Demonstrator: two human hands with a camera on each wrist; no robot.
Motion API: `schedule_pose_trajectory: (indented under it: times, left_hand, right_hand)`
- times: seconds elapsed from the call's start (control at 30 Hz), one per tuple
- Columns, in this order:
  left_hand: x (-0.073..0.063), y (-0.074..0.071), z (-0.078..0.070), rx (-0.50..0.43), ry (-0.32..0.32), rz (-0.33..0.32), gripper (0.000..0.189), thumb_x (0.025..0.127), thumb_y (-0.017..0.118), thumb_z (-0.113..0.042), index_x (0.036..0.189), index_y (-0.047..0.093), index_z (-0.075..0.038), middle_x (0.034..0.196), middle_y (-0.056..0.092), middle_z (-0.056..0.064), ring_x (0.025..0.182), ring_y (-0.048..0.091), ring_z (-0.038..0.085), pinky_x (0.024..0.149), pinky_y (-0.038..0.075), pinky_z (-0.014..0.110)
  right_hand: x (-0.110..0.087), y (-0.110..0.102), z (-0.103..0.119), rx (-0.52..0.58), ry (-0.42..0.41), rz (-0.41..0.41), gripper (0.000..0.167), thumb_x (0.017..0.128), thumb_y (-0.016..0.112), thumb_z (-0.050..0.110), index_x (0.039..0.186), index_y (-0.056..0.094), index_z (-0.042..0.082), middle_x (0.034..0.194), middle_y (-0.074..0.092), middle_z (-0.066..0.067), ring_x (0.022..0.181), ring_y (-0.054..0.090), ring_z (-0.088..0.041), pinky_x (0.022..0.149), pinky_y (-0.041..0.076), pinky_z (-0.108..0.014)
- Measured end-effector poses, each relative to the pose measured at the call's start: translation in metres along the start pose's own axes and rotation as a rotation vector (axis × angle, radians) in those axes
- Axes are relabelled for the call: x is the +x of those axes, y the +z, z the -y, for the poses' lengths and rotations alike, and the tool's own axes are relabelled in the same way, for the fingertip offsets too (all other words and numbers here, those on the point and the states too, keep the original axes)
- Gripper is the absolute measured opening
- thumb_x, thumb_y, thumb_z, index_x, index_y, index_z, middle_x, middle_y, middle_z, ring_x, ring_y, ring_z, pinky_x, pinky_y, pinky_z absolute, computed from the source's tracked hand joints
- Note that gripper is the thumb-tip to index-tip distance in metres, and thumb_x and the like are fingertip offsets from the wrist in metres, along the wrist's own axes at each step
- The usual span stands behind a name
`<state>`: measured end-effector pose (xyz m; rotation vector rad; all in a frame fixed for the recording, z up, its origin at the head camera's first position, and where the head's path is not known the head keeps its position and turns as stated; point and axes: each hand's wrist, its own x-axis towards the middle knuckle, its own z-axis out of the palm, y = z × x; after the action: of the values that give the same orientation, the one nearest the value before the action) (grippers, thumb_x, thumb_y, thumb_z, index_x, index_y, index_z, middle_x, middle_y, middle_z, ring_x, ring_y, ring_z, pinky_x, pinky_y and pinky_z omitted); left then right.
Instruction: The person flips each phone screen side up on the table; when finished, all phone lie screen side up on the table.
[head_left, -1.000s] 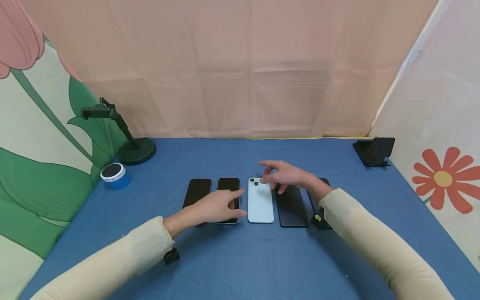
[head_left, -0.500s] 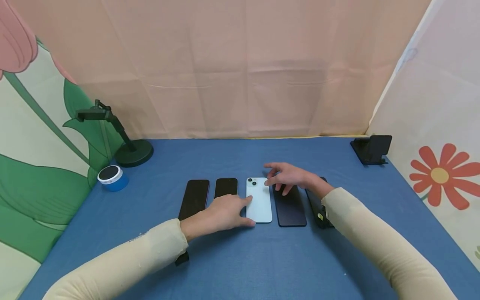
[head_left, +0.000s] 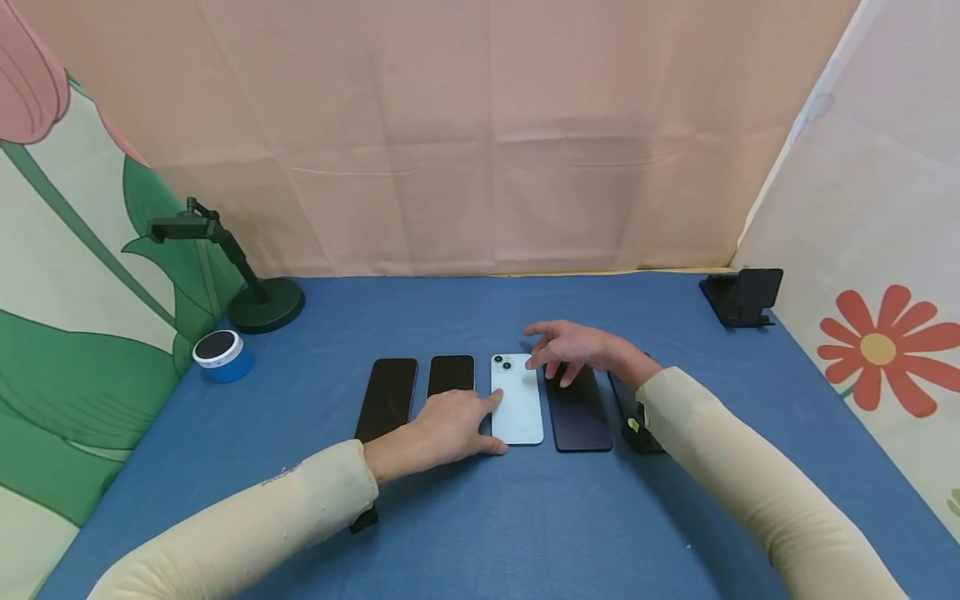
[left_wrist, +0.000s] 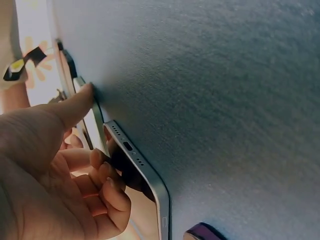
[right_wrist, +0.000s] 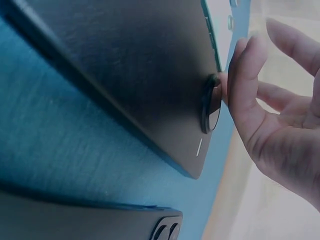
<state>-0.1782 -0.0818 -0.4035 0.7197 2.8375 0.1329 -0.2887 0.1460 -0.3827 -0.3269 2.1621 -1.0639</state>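
Several phones lie in a row on the blue cloth. In the middle is a white phone (head_left: 521, 412), back up with two camera lenses. My left hand (head_left: 453, 425) touches its left side, forefinger at the edge and thumb near the bottom corner; the other fingers bend over a silver-edged phone (left_wrist: 159, 197) with a dark screen. My right hand (head_left: 573, 346) is at the white phone's upper right corner, its fingers loosely bent over the top of a dark phone (head_left: 581, 421). Leftmost lies a black-screened phone (head_left: 386, 396). The rightmost black phone (head_left: 626, 400) is partly hidden by the right wrist.
A dark green stand (head_left: 266, 304) with a jointed arm is at the back left. Beside it sits a blue and white round object (head_left: 223, 357). A black folding phone stand (head_left: 746, 298) is at the back right. A beige cloth wall (head_left: 450, 167) closes the back.
My left hand has moved right, from above the silver-edged phone to the white phone's left edge. The right hand has stayed near the white phone's upper corner. The head view has shifted slightly.
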Motion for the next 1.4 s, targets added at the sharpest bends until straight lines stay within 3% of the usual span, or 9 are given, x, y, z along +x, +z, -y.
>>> schedule_pose_trajectory:
  times: [0.6, 0.7, 0.8, 0.97, 1.13, 1.4]
  left_hand:
    - [0.002, 0.002, -0.001, 0.030, -0.002, -0.012, 0.080, 0.084, 0.070, -0.063, 0.149, 0.051, -0.020, 0.116, 0.071, 0.007, 0.094, 0.065, 0.018, 0.067, 0.053, 0.034]
    - [0.002, 0.001, -0.001, 0.020, -0.006, -0.003, 0.080, 0.084, 0.071, -0.063, 0.149, 0.051, -0.020, 0.119, 0.071, 0.007, 0.097, 0.065, 0.018, 0.071, 0.055, 0.036]
    - [0.003, 0.000, 0.000, 0.009, -0.011, 0.006, 0.081, 0.083, 0.072, -0.062, 0.150, 0.050, -0.020, 0.121, 0.070, 0.007, 0.098, 0.065, 0.017, 0.073, 0.055, 0.036]
    - [0.003, -0.001, 0.000, 0.005, -0.008, 0.017, 0.084, 0.082, 0.073, -0.063, 0.151, 0.048, -0.020, 0.123, 0.069, 0.007, 0.098, 0.064, 0.018, 0.075, 0.055, 0.036]
    - [0.002, 0.000, 0.002, 0.013, 0.002, 0.021, 0.085, 0.082, 0.072, -0.064, 0.152, 0.047, -0.020, 0.123, 0.069, 0.007, 0.096, 0.063, 0.017, 0.072, 0.054, 0.035]
    - [0.000, 0.001, 0.005, 0.010, 0.025, 0.005, 0.086, 0.084, 0.069, -0.064, 0.153, 0.044, -0.020, 0.124, 0.069, 0.007, 0.092, 0.061, 0.016, 0.070, 0.053, 0.033]
  right_hand:
    - [0.006, 0.004, 0.004, -0.044, 0.005, -0.004, 0.080, 0.095, 0.068, 0.026, 0.160, 0.024, 0.015, 0.144, 0.050, -0.018, 0.084, 0.063, -0.022, 0.063, 0.059, -0.035]
    - [0.009, 0.004, 0.006, -0.061, 0.013, 0.005, 0.079, 0.094, 0.068, 0.028, 0.159, 0.025, 0.014, 0.133, 0.056, -0.016, 0.078, 0.060, -0.020, 0.061, 0.058, -0.033]
    - [0.012, 0.005, 0.007, -0.069, 0.023, 0.025, 0.079, 0.094, 0.068, 0.029, 0.159, 0.026, 0.013, 0.111, 0.060, -0.013, 0.073, 0.056, -0.018, 0.059, 0.056, -0.032]
    - [0.014, 0.005, 0.008, -0.073, 0.026, 0.046, 0.074, 0.095, 0.067, 0.029, 0.157, 0.030, 0.012, 0.081, 0.053, -0.007, 0.064, 0.048, -0.016, 0.056, 0.050, -0.029]
    - [0.017, 0.004, 0.005, 0.001, 0.039, 0.051, 0.065, 0.094, 0.068, 0.026, 0.152, 0.041, 0.015, 0.070, 0.047, -0.003, 0.058, 0.043, -0.016, 0.056, 0.045, -0.030]
    - [0.018, 0.004, 0.000, 0.126, 0.014, 0.058, 0.059, 0.094, 0.069, 0.022, 0.148, 0.047, 0.016, 0.069, 0.047, -0.002, 0.058, 0.042, -0.015, 0.056, 0.045, -0.030]
